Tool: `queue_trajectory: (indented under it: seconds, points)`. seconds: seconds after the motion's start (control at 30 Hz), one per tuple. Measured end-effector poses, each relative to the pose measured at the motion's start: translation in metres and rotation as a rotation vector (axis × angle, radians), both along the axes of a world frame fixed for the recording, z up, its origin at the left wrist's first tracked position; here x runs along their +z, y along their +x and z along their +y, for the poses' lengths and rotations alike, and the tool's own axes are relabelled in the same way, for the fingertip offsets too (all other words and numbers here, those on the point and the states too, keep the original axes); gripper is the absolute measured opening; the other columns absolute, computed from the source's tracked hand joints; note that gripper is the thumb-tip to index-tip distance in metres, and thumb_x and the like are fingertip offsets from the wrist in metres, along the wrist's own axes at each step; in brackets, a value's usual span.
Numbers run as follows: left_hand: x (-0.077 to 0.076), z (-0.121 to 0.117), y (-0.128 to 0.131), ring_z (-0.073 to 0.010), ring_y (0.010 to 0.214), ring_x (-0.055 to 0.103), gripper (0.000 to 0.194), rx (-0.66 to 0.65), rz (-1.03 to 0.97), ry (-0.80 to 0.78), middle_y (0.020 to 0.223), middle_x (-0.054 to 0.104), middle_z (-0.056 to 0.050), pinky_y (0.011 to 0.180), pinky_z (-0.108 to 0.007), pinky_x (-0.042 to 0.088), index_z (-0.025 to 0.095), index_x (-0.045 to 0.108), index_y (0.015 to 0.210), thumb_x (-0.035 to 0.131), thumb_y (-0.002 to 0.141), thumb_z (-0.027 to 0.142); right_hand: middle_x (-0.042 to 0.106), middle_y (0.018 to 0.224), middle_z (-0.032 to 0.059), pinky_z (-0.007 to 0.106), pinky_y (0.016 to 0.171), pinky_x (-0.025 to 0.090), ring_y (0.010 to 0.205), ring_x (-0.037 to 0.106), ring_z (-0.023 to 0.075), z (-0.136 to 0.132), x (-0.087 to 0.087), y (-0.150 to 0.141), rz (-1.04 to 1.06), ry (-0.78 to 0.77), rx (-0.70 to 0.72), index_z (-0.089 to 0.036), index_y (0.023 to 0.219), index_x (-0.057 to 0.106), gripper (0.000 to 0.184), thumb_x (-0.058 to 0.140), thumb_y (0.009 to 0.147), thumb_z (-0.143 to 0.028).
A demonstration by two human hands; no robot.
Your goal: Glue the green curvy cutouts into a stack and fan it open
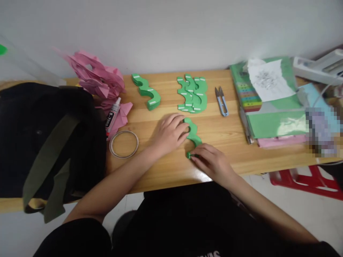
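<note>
A green wavy cut-out piece point(192, 129) lies on the wooden table between my two hands. My left hand point(171, 132) has its bent fingers pressed against the upper left edge of that piece. At the piece's lower end, my right hand point(210, 159) is closed in a pinch, and the fingertips partly hide what they grip. Just beyond is a group of similar green pieces point(199, 96) with short white strips on them. To the left of that group sits a stack of green wavy pieces point(153, 103), also bearing white strips.
Blue-handled thread snips point(222, 102) lie right of the green pieces. On the left are a tape roll point(110, 144), a B-7000 glue tube point(112, 113), crumpled pink sheets point(99, 76) and a black bag point(48, 142). Green folders point(278, 123) with a white paper point(272, 80) occupy the right.
</note>
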State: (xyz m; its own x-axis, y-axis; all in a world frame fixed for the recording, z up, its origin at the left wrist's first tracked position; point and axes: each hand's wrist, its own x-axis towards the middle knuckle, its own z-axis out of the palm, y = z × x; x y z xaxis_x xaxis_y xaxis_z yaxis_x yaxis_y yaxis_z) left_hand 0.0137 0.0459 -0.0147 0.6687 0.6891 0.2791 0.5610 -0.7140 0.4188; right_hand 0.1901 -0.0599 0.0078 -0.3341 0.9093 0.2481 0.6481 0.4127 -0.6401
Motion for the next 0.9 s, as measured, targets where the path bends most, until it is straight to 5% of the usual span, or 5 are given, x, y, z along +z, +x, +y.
queue_trajectory:
  seconds: [0.17, 0.37, 0.9]
  points:
    - [0.006, -0.002, -0.002, -0.0297, 0.126, 0.045, 0.029, -0.006, 0.001, -0.075, 0.130, 0.056, -0.013, 0.106, -0.047, 0.036, 0.016, 0.062, 0.109, 0.058, 0.087, 0.034, 0.064, 0.086, 0.0073, 0.028, 0.067, 0.054, 0.079, 0.062, 0.0163, -0.006, -0.015, -0.003, -0.053, 0.119, -0.044, -0.017, 0.095, 0.064, 0.010, 0.055, 0.089, -0.016]
    - [0.013, -0.004, -0.010, -0.0358, 0.141, 0.025, 0.075, -0.141, 0.092, -0.235, 0.148, 0.035, -0.021, 0.113, -0.054, 0.022, 0.014, 0.043, 0.130, 0.075, 0.069, 0.043, 0.063, 0.086, 0.0083, 0.027, 0.064, 0.053, 0.076, 0.061, 0.0163, -0.005, -0.015, -0.003, -0.129, 0.186, -0.020, -0.016, 0.090, 0.066, 0.008, 0.058, 0.088, -0.015]
    - [0.009, -0.004, -0.012, -0.0352, 0.144, 0.017, 0.063, -0.161, 0.098, -0.277, 0.153, 0.027, -0.020, 0.114, -0.054, 0.017, 0.018, 0.046, 0.121, 0.075, 0.068, 0.035, 0.059, 0.089, 0.0071, 0.030, 0.071, 0.051, 0.082, 0.058, 0.0169, 0.002, -0.011, 0.004, -0.101, 0.056, 0.137, -0.018, 0.088, 0.062, 0.010, 0.052, 0.091, -0.019]
